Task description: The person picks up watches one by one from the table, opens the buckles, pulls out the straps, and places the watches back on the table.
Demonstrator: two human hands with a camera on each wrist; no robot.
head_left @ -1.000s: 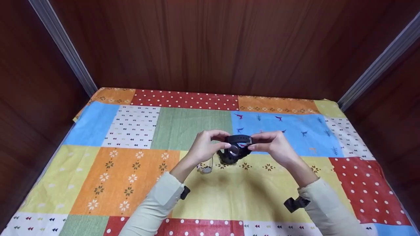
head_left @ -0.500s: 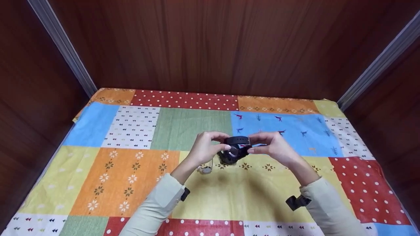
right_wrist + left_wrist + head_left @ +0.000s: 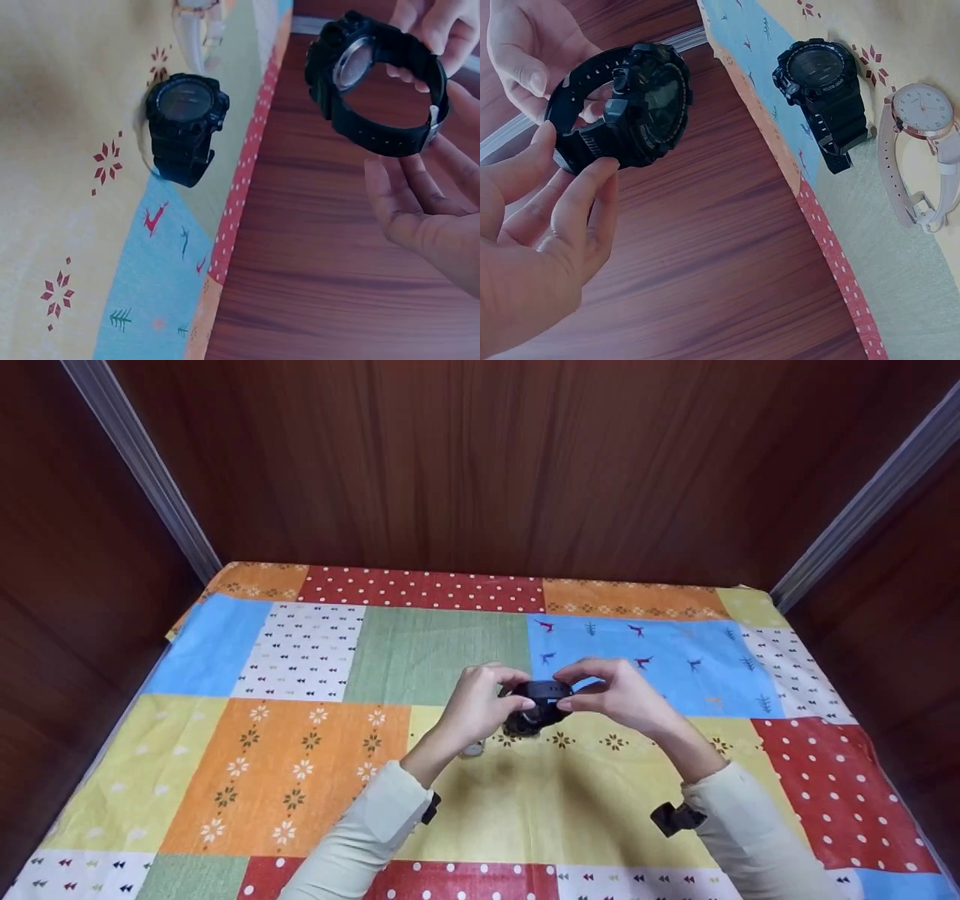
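Patchwork cloth (image 3: 442, 652) is lying below. Above it, my left hand (image 3: 480, 701) and right hand (image 3: 619, 694) are holding up a watch (image 3: 660, 109), fingers pinched nearly closed on two parts of its strap (image 3: 375, 139); I should be gripping lightly, keeping it untwisted.

Patchwork cloth (image 3: 442, 645); dark wood-grain panel (image 3: 465, 465) behind it

Black watch (image 3: 821, 82), pale watch (image 3: 924, 111) obstruct below held watch (image 3: 634, 116); big orange patch (image 3: 292, 772) passable.
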